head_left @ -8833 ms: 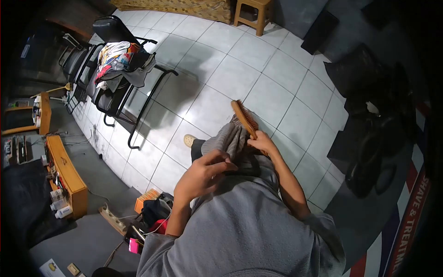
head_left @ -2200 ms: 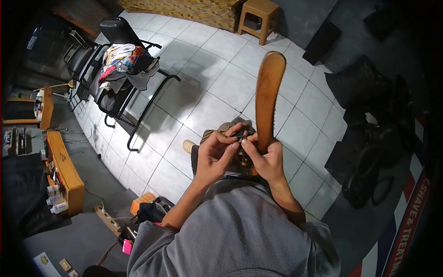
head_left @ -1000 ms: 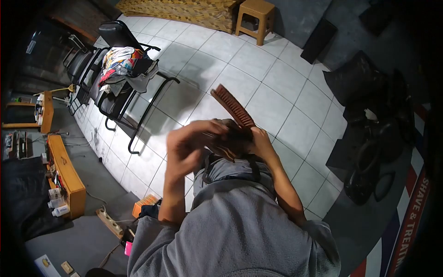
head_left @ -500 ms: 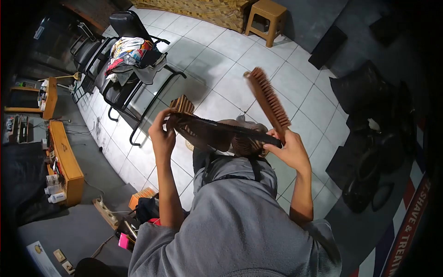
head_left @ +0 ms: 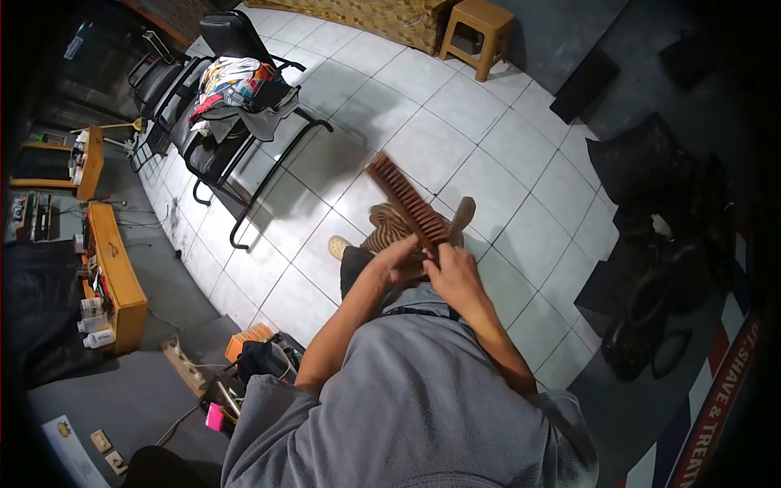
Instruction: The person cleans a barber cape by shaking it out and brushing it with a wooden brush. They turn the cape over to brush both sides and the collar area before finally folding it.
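Note:
A wooden brush (head_left: pixel 408 199) with reddish-brown bristles slants up and to the left from my right hand (head_left: pixel 455 275), whose fingers are closed round its lower end. My left hand (head_left: pixel 394 260) is close beside it in front of my waist, fingers curled together; what they hold is hidden. Just beyond both hands is a brown-and-black striped thing (head_left: pixel 389 229), partly covered by the brush and my hands. A tan sandal (head_left: pixel 338 246) shows on the floor to its left.
Black chairs (head_left: pixel 232 154) bearing colourful cloth (head_left: pixel 232 85) stand at upper left. A tan stool (head_left: pixel 478 34) is at the top. Wooden shelves (head_left: pixel 116 276) with bottles line the left side. Dark bags or cushions (head_left: pixel 639 163) lie at right, above a lettered banner (head_left: pixel 720 398).
My hands have come together at my waist. The dark, long item that was stretched between them is no longer visible. The brush has moved left and lower, still in my right hand.

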The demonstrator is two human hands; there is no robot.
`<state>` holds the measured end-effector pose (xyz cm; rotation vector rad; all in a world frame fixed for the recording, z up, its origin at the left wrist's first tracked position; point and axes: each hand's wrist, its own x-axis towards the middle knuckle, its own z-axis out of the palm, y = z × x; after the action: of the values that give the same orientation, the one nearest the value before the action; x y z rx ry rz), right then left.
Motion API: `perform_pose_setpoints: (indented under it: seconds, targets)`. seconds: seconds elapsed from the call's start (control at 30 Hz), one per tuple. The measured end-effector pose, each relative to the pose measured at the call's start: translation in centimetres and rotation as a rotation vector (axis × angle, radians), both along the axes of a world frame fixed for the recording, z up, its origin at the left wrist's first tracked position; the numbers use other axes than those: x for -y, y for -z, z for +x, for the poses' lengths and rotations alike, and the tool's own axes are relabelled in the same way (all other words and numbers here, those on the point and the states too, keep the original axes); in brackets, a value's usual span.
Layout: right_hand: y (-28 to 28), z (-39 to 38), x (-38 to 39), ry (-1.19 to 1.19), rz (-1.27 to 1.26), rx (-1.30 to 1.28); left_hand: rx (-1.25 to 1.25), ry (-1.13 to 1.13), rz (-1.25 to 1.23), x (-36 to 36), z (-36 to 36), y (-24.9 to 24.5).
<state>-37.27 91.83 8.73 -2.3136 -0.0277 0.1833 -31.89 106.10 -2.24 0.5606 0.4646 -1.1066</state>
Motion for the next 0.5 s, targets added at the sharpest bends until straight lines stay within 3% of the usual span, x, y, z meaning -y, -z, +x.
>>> perform_pose_setpoints:
  seconds: [0.07,0.2,0.3,0.33,0.43,0.5]
  targets:
    - [-0.1,-0.8,-0.6,-0.036,-0.044,-0.045,0.250,0.016,0.118,0.7,-0.2,-0.5]
    - [0.7,-1.3,0.0,0.015,0.032,-0.008,-0.220,-0.304,0.150,-0.3,1.2,-1.8]
    - [0.3,-1.2,1.2,0.080,0.266,0.011,-0.094,-0.166,-0.003,-1.9,2.3,0.5]
    - [-0.9,-0.9,1.9,0.087,0.392,0.018,-0.084,-0.150,-0.080,-2.1,2.8,-4.5]
    - [0.2,-1.4,4.3,0.124,0.610,0.110,0.198,-0.271,0.212,-1.3,3.2,-7.0]
    - [1.9,-2.0,6.4,0.165,0.478,0.006,0.197,-0.238,0.266,-1.8,3.7,-6.7]
